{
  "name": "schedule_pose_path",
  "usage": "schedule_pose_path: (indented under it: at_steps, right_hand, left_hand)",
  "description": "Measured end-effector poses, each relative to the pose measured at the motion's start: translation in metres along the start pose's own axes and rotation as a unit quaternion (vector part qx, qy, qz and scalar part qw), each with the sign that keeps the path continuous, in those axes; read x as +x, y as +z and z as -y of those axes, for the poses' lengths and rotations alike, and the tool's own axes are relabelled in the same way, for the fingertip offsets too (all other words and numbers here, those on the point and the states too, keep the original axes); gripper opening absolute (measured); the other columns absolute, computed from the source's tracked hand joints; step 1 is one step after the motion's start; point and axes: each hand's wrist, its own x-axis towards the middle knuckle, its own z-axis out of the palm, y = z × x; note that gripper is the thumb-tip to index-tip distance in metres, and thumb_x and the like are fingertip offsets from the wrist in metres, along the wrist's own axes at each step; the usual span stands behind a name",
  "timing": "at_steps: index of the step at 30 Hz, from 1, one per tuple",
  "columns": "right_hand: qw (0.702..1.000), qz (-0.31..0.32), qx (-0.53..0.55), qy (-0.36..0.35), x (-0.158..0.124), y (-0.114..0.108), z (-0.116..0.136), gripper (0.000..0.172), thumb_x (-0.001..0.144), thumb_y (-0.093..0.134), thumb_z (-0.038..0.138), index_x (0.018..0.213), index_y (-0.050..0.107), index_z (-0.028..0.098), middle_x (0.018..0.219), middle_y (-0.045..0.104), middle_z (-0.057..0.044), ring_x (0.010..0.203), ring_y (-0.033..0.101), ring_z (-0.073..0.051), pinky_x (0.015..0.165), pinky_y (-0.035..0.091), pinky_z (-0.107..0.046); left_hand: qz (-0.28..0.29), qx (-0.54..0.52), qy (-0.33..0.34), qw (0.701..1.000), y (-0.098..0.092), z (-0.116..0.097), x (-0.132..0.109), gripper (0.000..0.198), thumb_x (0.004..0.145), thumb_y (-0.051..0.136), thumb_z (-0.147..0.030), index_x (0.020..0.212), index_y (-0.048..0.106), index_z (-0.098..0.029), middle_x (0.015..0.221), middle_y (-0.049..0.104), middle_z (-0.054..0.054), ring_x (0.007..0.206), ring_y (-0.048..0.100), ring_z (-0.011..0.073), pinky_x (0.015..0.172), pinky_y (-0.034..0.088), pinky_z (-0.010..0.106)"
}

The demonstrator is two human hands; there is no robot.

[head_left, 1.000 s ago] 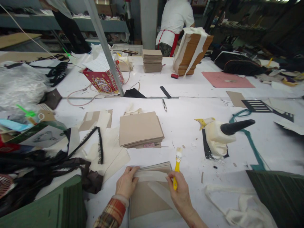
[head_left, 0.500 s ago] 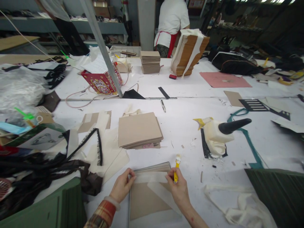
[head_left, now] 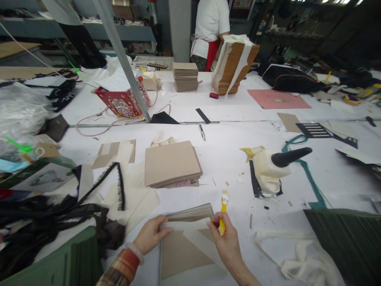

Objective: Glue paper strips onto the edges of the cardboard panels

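Observation:
My left hand (head_left: 151, 235) pinches the upper left corner of a thin, whitish translucent sheet (head_left: 190, 225). At the sheet's upper right corner, my right hand (head_left: 229, 240) holds it between thumb and finger. A paintbrush (head_left: 224, 200) with a yellow handle is also in my right hand, its bristles pointing away from me. Beneath the sheet lies a grey-brown board (head_left: 181, 250), on top of other boards with a dark rim at the far edge. The sheet's top edge is slightly raised; its lower part lies over the board.
Beyond my hands sits a stack of cardboard pieces (head_left: 172, 163). To the right is a cream block with a black handle (head_left: 272, 169). Green stacks (head_left: 348, 238) flank both sides. A metal post (head_left: 122, 59) rises at the left. A person in white (head_left: 211, 24) stands across the table.
The sheet's top edge now bows up off the board between my hands. My left hand has turned flatter, and the brush has tilted slightly in my right hand. The view has shifted a little.

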Motion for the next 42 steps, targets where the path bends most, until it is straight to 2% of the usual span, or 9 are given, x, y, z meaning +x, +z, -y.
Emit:
schedule_pose_path:
  at_steps: [3, 6, 12, 17, 24, 33, 42]
  right_hand:
    - [1.0, 0.001, -0.008, 0.013, 0.009, 0.008, -0.021, 0.011, 0.083, 0.055, 0.031, 0.081, 0.047, 0.023, 0.071, 0.052, 0.004, 0.067, 0.053, -0.014, 0.063, 0.043, -0.024]
    - [0.999, 0.0, -0.037, 0.002, 0.015, 0.021, -0.038, 0.009, 0.083, 0.052, 0.029, 0.08, 0.045, 0.023, 0.069, 0.05, 0.004, 0.064, 0.053, -0.014, 0.061, 0.043, -0.024]
    - [0.992, -0.002, -0.115, -0.057, 0.023, 0.035, -0.058, 0.004, 0.084, 0.044, 0.025, 0.083, 0.047, 0.022, 0.073, 0.056, 0.0, 0.067, 0.056, -0.017, 0.063, 0.044, -0.026]
    - [0.989, -0.01, -0.132, -0.064, 0.023, 0.037, -0.067, 0.009, 0.084, 0.043, 0.025, 0.087, 0.052, 0.022, 0.077, 0.058, -0.002, 0.072, 0.056, -0.019, 0.066, 0.044, -0.029]
    - [0.989, -0.009, -0.136, -0.062, 0.022, 0.037, -0.073, 0.009, 0.084, 0.043, 0.023, 0.088, 0.051, 0.022, 0.077, 0.057, -0.002, 0.073, 0.056, -0.019, 0.066, 0.044, -0.03]
    - [0.987, -0.026, -0.148, -0.049, 0.023, 0.033, -0.069, 0.011, 0.08, 0.043, 0.016, 0.085, 0.05, 0.022, 0.076, 0.056, 0.0, 0.07, 0.056, -0.017, 0.065, 0.044, -0.026]
    - [0.99, -0.037, -0.132, -0.043, 0.024, 0.032, -0.067, 0.01, 0.078, 0.042, 0.016, 0.082, 0.049, 0.023, 0.073, 0.055, 0.001, 0.067, 0.055, -0.016, 0.062, 0.043, -0.025]
  left_hand:
    - [-0.008, -0.096, -0.041, 0.995, 0.005, 0.017, -0.007, 0.037, 0.079, 0.05, -0.054, 0.073, 0.059, -0.019, 0.067, 0.059, -0.003, 0.067, 0.052, 0.0141, 0.062, 0.039, 0.024]
    - [-0.033, -0.13, -0.078, 0.988, 0.02, 0.027, -0.008, 0.041, 0.078, 0.046, -0.057, 0.07, 0.057, -0.018, 0.067, 0.061, -0.002, 0.069, 0.056, 0.0155, 0.064, 0.041, 0.024]
    - [-0.14, -0.065, -0.16, 0.975, 0.041, 0.033, -0.001, 0.037, 0.077, 0.048, -0.054, 0.06, 0.045, -0.022, 0.05, 0.054, -0.004, 0.055, 0.052, 0.0145, 0.06, 0.036, 0.026]
    - [-0.176, -0.019, -0.19, 0.966, 0.046, 0.032, 0.001, 0.037, 0.075, 0.051, -0.055, 0.06, 0.045, -0.022, 0.049, 0.052, -0.005, 0.053, 0.049, 0.0138, 0.057, 0.031, 0.026]
    - [-0.186, -0.008, -0.217, 0.958, 0.048, 0.035, 0.002, 0.038, 0.072, 0.052, -0.059, 0.063, 0.051, -0.022, 0.055, 0.057, -0.003, 0.058, 0.053, 0.0155, 0.059, 0.034, 0.026]
    - [-0.157, -0.03, -0.219, 0.963, 0.043, 0.028, 0.001, 0.044, 0.073, 0.046, -0.064, 0.06, 0.054, -0.023, 0.055, 0.059, -0.003, 0.062, 0.056, 0.0183, 0.064, 0.038, 0.028]
    - [-0.148, -0.033, -0.227, 0.962, 0.046, 0.033, 0.003, 0.046, 0.072, 0.045, -0.068, 0.062, 0.053, -0.023, 0.057, 0.058, -0.003, 0.064, 0.056, 0.0193, 0.067, 0.039, 0.03]
